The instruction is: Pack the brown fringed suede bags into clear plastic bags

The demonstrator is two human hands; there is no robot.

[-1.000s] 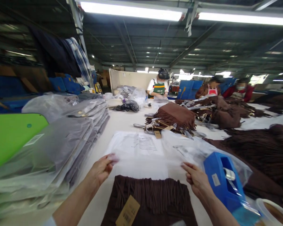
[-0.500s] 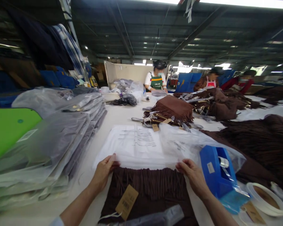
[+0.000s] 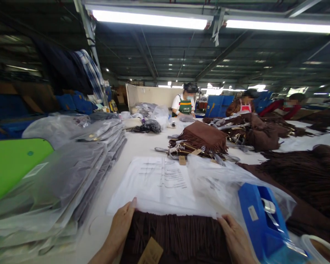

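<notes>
A dark brown fringed bag (image 3: pixel 178 234) lies flat in front of me, its fringe edge against the mouth of a clear plastic bag (image 3: pixel 165 203) with printed text. A tan card tag (image 3: pixel 151 252) rests on the fringed bag, cut off by the lower picture edge. My left hand (image 3: pixel 121 223) is closed at the left corner of the plastic bag's mouth, beside the fringe. At the right corner, my right hand (image 3: pixel 233 234) has its fingers bent round the edge, pinching the plastic next to the fringed bag. Some fingertips are hidden.
Plastic-wrapped pieces (image 3: pixel 60 176) are stacked at left, beside a bright green panel (image 3: pixel 13 165). A blue tape dispenser (image 3: pixel 260 220) and tape roll (image 3: pixel 320 249) stand at right. Brown fringed bags (image 3: pixel 203 135) are piled ahead. A person in a green apron (image 3: pixel 185 106) works across the table.
The view has tilted upward, so everything sits lower in the picture. My right hand has slid slightly toward me along the fringed bag's side. My left hand keeps its place at the corner.
</notes>
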